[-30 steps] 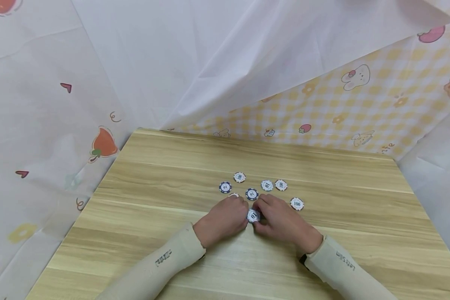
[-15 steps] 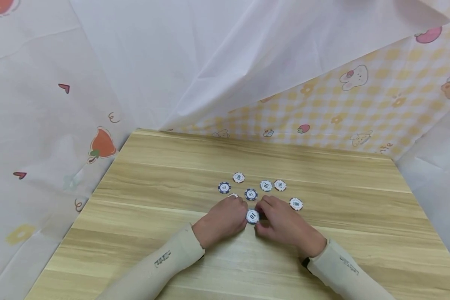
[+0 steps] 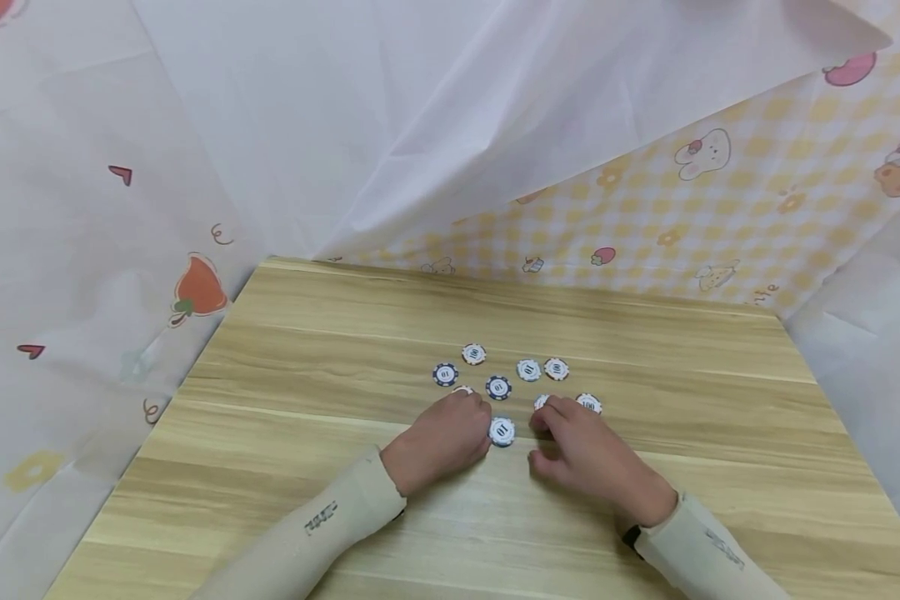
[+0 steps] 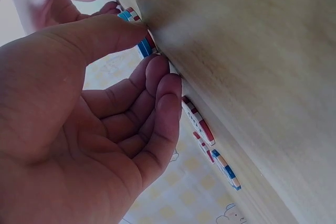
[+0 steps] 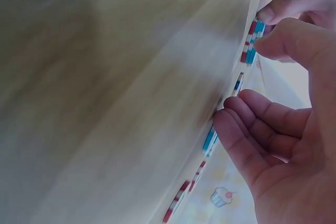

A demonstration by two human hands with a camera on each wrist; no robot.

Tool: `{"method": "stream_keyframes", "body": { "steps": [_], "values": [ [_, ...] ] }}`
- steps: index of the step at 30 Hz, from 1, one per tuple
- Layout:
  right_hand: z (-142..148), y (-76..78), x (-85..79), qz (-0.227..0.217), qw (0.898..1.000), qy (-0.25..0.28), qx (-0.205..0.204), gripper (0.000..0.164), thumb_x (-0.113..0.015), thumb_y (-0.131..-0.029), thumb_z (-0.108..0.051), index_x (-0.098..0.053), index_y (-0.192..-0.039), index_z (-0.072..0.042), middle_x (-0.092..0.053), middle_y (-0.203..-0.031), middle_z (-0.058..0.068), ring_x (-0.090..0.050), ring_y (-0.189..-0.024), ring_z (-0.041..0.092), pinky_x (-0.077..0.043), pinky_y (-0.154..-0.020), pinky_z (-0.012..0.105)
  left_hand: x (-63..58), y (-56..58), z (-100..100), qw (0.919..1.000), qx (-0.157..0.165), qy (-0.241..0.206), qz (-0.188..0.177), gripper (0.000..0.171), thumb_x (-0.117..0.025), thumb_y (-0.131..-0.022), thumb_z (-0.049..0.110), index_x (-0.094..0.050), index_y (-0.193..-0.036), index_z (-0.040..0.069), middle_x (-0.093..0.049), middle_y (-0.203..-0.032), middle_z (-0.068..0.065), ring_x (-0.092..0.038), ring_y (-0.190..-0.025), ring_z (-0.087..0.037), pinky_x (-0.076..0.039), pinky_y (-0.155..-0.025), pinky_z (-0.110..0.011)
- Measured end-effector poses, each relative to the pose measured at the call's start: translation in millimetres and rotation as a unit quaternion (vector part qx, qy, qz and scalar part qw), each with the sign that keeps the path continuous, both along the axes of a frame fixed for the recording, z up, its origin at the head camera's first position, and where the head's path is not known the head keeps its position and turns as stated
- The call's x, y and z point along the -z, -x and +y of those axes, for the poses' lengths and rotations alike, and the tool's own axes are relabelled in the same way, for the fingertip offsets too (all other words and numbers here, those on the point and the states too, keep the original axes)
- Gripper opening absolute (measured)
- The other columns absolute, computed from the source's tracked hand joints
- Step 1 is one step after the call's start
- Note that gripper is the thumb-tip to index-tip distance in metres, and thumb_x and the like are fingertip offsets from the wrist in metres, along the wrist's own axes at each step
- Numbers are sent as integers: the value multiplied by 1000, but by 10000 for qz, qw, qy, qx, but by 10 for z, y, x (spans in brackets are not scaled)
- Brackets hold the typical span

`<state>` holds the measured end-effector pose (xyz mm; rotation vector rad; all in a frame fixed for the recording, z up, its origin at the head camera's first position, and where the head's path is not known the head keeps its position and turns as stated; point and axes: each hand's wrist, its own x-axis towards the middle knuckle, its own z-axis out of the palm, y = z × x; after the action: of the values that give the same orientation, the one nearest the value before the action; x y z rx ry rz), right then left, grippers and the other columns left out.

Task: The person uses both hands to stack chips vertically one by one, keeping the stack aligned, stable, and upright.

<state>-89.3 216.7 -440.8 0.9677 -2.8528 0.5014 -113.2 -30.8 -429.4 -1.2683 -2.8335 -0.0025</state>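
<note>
In the head view, a short stack of poker chips (image 3: pixel 502 432), topped by a light blue-edged 10, stands between the hands. My left hand (image 3: pixel 442 437) pinches its left side; its thumb (image 4: pixel 121 35) overlaps the stack in the left wrist view. Red and light blue edges of the chip stack (image 5: pixel 252 42) show in the right wrist view. To the right, my right hand (image 3: pixel 581 454) has its fingers loosely bent and thumb apart. Its fingertips are right at a light blue-edged chip (image 3: pixel 541 402), partly hidden beneath them.
Behind the hands lie dark blue chips (image 3: pixel 446 374) (image 3: pixel 498 387), red-edged 100 chips (image 3: pixel 474 354) (image 3: pixel 557 368) and a light blue 10 chip (image 3: pixel 528 370). Another 100 chip (image 3: pixel 588 403) lies by my right knuckles. A red-edged chip (image 3: pixel 462 390) is partly behind my left hand.
My right hand has let go of the stack and moved right, to the light blue-edged chip that its fingers hid before. My left hand has stayed at the stack.
</note>
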Motion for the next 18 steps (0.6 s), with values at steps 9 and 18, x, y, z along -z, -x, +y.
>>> {"method": "stream_keyframes", "body": {
  "steps": [9, 18],
  "values": [
    [140, -31, 11, -220, 9983, 103, 522, 32, -85, -88, -21, -73, -111, -2, -64, -102, -2, -61, -94, 15, -59, -84, 41, 19, 4, -9, 9999, 86, 74, 77, 21, -73, -103, 23, -77, -96, 3, -73, -89, -5, -68, -85, -19, -55, -85, -34],
    [177, 37, -3, -248, 9952, 109, 943, 38, -87, -87, -19, -73, -114, 4, -66, -101, 6, -60, -87, 18, -56, -76, 40, 20, 4, -8, 9999, 113, 48, 67, 21, -72, -103, 22, -77, -96, 3, -73, -90, -6, -68, -86, -20, -55, -87, -34]
  ]
}}
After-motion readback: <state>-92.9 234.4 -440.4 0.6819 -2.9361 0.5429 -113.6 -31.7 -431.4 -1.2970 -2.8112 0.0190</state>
